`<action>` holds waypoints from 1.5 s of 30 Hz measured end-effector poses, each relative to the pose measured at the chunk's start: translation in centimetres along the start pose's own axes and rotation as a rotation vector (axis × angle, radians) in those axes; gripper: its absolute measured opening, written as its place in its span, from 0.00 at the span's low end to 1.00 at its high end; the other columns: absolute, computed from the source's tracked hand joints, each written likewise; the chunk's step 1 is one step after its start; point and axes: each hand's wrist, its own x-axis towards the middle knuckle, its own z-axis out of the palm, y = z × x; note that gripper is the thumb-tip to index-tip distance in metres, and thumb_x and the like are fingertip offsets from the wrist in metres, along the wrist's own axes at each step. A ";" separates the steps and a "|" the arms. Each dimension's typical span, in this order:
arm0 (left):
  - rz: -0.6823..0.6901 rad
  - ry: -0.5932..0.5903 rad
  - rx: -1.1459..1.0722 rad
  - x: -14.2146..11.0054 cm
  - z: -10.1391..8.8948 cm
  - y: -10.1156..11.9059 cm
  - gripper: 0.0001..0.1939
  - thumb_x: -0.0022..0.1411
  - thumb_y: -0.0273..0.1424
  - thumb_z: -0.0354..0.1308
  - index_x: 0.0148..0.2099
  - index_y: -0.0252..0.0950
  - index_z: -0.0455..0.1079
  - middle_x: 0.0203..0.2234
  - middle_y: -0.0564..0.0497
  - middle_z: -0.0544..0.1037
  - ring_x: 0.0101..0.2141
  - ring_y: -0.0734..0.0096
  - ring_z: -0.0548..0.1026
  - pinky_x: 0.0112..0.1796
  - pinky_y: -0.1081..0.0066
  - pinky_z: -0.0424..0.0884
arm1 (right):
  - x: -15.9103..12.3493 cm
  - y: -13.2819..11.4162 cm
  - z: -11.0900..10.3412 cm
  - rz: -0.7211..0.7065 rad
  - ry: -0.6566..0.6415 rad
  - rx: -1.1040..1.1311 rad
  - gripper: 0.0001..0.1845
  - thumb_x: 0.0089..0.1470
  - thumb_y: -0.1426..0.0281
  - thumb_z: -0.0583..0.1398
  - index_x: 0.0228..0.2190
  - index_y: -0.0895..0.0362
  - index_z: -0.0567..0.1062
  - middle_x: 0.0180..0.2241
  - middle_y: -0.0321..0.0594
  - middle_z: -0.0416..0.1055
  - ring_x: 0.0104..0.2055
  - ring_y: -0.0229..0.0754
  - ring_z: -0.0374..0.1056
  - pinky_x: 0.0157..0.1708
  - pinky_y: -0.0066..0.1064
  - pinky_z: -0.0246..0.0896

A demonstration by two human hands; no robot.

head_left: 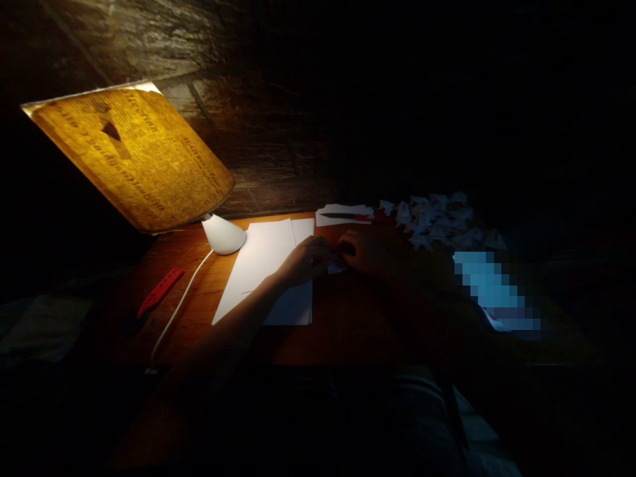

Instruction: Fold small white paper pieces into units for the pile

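Paper scrap (336, 267) sits between the hands, left hand (305, 260) pinching it, right hand (358, 252) curled in shadow, grip hard to tell. Craft knife (345, 216) lies just beyond: a careless reach could end in a cut, with the light this dim.

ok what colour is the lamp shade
The shade is amber-yellow with dark printed text, and it shows best in the head view.
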 end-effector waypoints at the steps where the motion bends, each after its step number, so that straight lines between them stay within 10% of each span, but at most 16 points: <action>1: 0.005 0.001 0.007 0.0 0.0 0.0 0.06 0.70 0.31 0.62 0.42 0.38 0.81 0.42 0.45 0.81 0.45 0.60 0.77 0.47 0.59 0.75 | 0.0 -0.1 -0.1 -0.001 -0.008 -0.001 0.04 0.55 0.75 0.66 0.35 0.57 0.78 0.37 0.41 0.77 0.37 0.42 0.70 0.38 0.32 0.59; 45: 0.006 -0.017 0.024 -0.3 0.9 -1.6 0.08 0.61 0.26 0.64 0.43 0.41 0.81 0.42 0.48 0.83 0.44 0.60 0.78 0.49 0.57 0.72 | 0.0 -0.6 -1.0 -0.049 -0.100 0.005 0.04 0.56 0.76 0.63 0.34 0.57 0.79 0.37 0.41 0.74 0.38 0.42 0.69 0.38 0.32 0.59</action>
